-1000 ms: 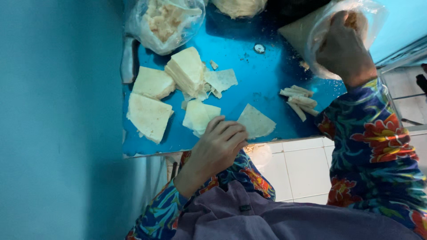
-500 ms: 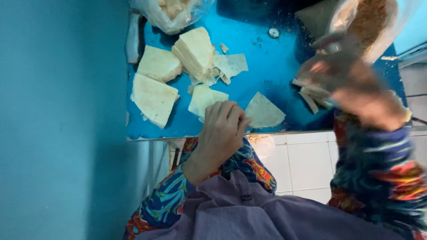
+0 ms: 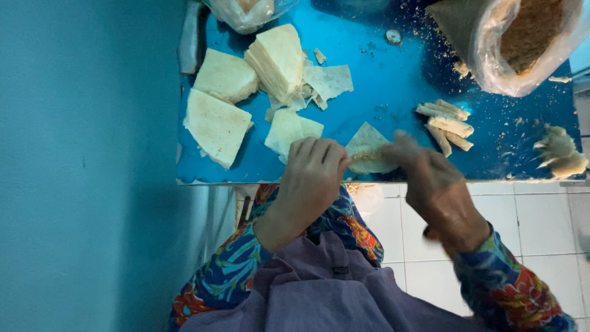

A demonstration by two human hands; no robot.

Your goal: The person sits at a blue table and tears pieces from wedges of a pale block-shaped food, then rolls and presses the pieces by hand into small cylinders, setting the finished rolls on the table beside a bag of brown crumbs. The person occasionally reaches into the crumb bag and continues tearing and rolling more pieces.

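Both hands now meet over the triangular wrapper (image 3: 367, 150) at the blue worktop's (image 3: 393, 104) near edge: the right hand (image 3: 436, 184), come from the filling bag (image 3: 522, 43), spreads crumbs there, grip unclear, while the left hand (image 3: 313, 172) presses it flat, fingers curled.

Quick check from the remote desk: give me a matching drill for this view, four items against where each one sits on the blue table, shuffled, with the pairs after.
Items:
1. stack of wrapper sheets
2. rolled pieces
3. bag of brown filling
4. triangular wrapper

Places:
A. top right corner of the blue table
B. at the near edge, between the left hand and right hand
C. upper left, beside other flat sheets
D. right of centre, lying side by side

Pairs: 1-C, 2-D, 3-A, 4-B
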